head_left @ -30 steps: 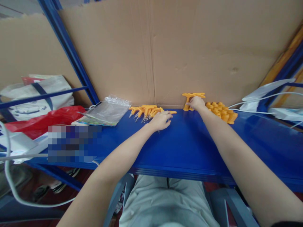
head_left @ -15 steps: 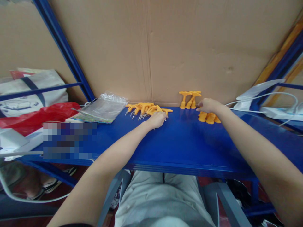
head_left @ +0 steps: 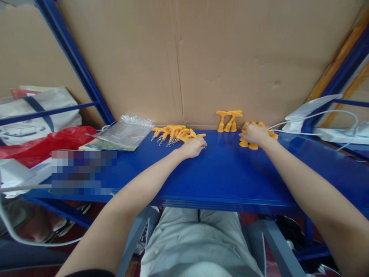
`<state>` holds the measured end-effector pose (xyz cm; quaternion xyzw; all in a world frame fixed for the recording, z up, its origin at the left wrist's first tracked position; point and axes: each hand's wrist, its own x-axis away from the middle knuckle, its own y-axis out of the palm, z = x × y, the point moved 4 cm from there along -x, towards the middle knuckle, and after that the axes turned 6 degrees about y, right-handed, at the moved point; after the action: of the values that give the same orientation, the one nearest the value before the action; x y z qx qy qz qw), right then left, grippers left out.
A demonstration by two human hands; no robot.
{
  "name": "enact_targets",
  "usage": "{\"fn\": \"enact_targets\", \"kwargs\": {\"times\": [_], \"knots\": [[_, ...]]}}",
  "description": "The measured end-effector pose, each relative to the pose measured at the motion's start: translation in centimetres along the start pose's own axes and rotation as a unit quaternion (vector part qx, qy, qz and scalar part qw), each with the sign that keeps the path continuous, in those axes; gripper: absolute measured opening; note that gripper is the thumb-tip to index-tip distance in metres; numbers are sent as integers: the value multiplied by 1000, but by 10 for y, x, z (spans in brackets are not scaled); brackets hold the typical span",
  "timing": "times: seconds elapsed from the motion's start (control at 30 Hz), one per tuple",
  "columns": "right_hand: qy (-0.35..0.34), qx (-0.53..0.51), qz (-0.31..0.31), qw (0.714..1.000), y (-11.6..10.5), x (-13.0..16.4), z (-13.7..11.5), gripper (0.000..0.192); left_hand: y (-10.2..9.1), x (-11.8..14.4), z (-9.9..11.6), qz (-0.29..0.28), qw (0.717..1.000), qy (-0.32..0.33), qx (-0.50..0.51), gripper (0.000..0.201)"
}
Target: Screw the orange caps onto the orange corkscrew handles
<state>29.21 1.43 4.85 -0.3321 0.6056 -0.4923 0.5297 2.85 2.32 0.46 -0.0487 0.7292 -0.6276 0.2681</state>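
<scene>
My left hand (head_left: 195,147) is closed round a corkscrew, whose metal tip (head_left: 205,147) pokes out by the fingers. Just behind it lies a pile of yellow T-handled corkscrews (head_left: 174,131) with bare metal spirals toward me. My right hand (head_left: 255,134) is at a group of yellow sleeves (head_left: 253,146) with flared bases, its fingers bent round one of them; the hand partly hides the group. To its left, a few yellow corkscrews with covered spirals (head_left: 228,121) stand upright against the cardboard.
A clear plastic bag (head_left: 125,130) lies left of the pile on the blue table (head_left: 213,181). Farther left are a red plastic bag (head_left: 54,142) and a white cloth bag (head_left: 43,115). White cables (head_left: 305,134) run along the right back. Cardboard (head_left: 230,57) walls off the rear.
My right hand has moved from beside the standing corkscrews down and right onto the sleeve group. My left hand, still closed, has shifted slightly from the pile toward me.
</scene>
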Motion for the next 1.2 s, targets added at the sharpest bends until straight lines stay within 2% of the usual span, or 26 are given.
{"fn": "enact_targets", "kwargs": {"times": [0.2,0.4,0.5,0.63,0.73,0.87,1.07,1.2], "knots": [[-28,0,-10,1000,-1,4,-10,38,-5,0,7,11,999,31,32,19],[-49,3,-3,999,-4,12,-21,41,-6,-2,16,6,999,44,21,15],[-51,1,-11,999,-1,11,-20,40,-6,-1,19,10,999,37,28,23],[-45,0,-14,999,4,7,-16,39,-4,1,18,-3,1000,6,20,47],[-44,-1,-12,999,3,7,-14,39,-3,4,9,-18,999,-52,-1,54],[-32,4,-15,999,-2,12,-16,36,1,6,-6,-38,992,-114,-21,47],[-6,-6,-14,1000,-9,18,-19,36,-1,6,-13,-2,989,-133,-66,34],[-20,-32,1,999,-9,16,-22,35,-1,5,-15,9,983,-146,-114,31]]}}
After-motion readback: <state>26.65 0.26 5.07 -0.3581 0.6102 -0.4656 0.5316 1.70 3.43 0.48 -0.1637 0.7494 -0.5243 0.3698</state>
